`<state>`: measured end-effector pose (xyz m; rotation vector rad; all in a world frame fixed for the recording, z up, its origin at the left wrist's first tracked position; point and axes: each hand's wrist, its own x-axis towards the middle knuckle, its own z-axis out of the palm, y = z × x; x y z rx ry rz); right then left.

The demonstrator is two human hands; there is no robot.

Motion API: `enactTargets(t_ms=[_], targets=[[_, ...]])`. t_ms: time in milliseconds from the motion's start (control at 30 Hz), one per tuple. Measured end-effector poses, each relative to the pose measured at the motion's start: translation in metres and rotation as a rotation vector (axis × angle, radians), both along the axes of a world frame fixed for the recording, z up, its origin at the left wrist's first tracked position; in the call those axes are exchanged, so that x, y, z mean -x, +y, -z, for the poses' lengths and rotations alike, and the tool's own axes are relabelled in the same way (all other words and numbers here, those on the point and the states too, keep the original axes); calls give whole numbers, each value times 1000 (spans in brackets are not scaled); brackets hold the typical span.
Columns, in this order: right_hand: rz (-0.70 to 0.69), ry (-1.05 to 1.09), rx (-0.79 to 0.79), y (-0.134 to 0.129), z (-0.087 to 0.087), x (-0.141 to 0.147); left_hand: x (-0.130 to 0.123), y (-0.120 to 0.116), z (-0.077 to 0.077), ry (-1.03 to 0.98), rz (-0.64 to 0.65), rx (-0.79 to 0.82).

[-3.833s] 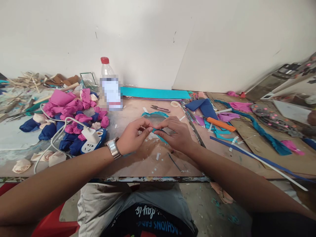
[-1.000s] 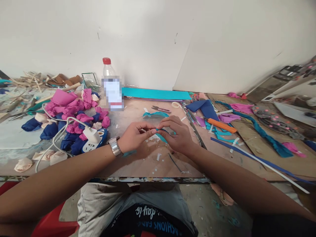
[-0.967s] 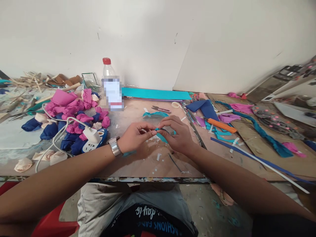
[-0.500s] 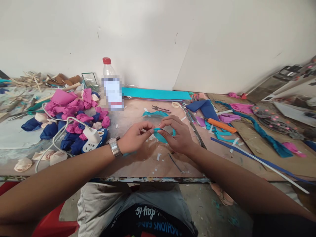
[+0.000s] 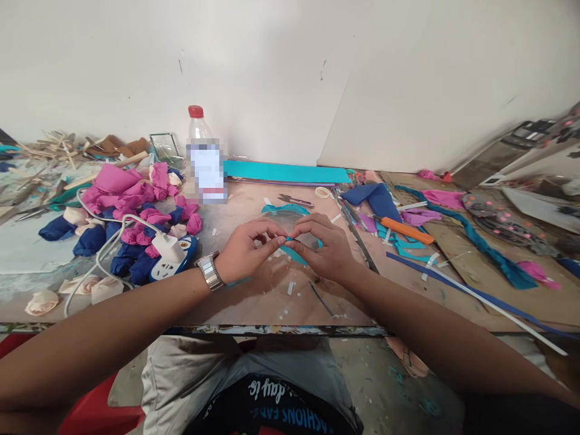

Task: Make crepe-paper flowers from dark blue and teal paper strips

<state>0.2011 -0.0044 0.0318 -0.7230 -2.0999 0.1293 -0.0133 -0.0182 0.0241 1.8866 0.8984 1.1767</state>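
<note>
Between thumbs and forefingers, my left hand and my right hand pinch a turquoise fabric strip above the middle of the table. The fingertips of both hands nearly meet and cover most of the pinched part. Part of the strip hangs below my right fingers, and a turquoise length lies curved on the table behind the hands. A pair of thread snips rests just beyond, beside a roll of tape. A metal watch is on my left wrist.
At left, pink and blue fabric rosettes crowd around a power strip with a white cord. A red-capped bottle stands near the wall. An orange utility knife, fabric strips and a white stick lie at right.
Both hands stay in nearly the same place. My fingertips have closed tighter over the turquoise strip, so less of it shows between them.
</note>
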Motion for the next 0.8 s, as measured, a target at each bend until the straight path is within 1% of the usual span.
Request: enactTargets(t_ms=[233, 500, 700, 800], targets=[[-18, 19, -29, 2, 0, 0, 0, 2, 1, -15, 51, -19], [-30, 26, -23, 3, -1, 0, -3, -2, 4, -69, 64, 108], [-52, 15, -57, 2, -2, 0, -1, 1, 4, -60, 34, 74], [-38, 17, -53, 2, -2, 0, 0, 1, 3, -24, 20, 23]])
